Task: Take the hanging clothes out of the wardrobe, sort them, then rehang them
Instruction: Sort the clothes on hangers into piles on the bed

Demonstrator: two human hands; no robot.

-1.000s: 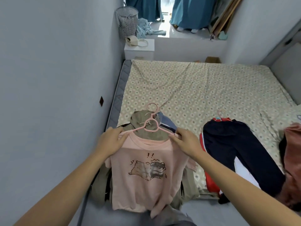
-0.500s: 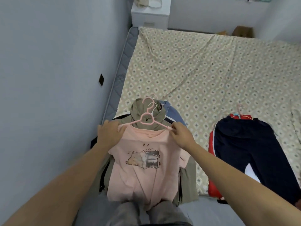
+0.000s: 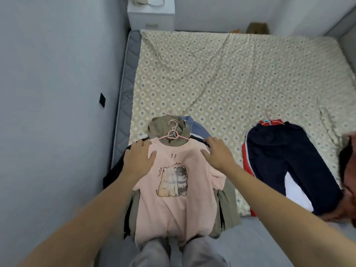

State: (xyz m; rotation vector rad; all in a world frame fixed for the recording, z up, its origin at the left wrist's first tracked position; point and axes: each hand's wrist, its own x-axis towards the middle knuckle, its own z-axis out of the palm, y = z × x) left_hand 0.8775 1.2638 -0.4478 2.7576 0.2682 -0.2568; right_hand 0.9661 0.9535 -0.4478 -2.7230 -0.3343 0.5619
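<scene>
Two hands: both flat on the pink T-shirt, one at each shoulder.
Left hand (image 3: pixel 139 158): palm down on the shirt's left shoulder, fingers straight and slightly spread, thumb out toward the collar; pressing, not gripping.
Right hand (image 3: pixel 216 153): palm down on the shirt's right shoulder, fingers straight and spread wide, tips reaching past the shoulder seam; pressing, not gripping.
Pink T-shirt (image 3: pixel 173 201): face up on top of a pile at the near edge of the bed, cat print in the middle of the chest, hem hanging over the mattress edge above the person's knees.
Pink hanger (image 3: pixel 173 134): inside the shirt's neck, hook pointing away toward the far end of the bed, lying on the olive hood.
Pile under the shirt: olive hooded garment (image 3: pixel 163 128) with hood above the collar and sleeve showing at the right; blue denim piece (image 3: pixel 196 126) just beside the hood; dark garment (image 3: pixel 115 170) sticking out on the left.
Navy trousers (image 3: pixel 285 158): flat on the bed, well apart to the right of the pile, on a hanger, over a red garment (image 3: pixel 245 157) whose edge shows along the left leg.
Bed sheet (image 3: pixel 231 78): beige with a diamond pattern, creased.
Bedside cabinet (image 3: pixel 152 18): white, against the far wall at the bed's corner.
</scene>
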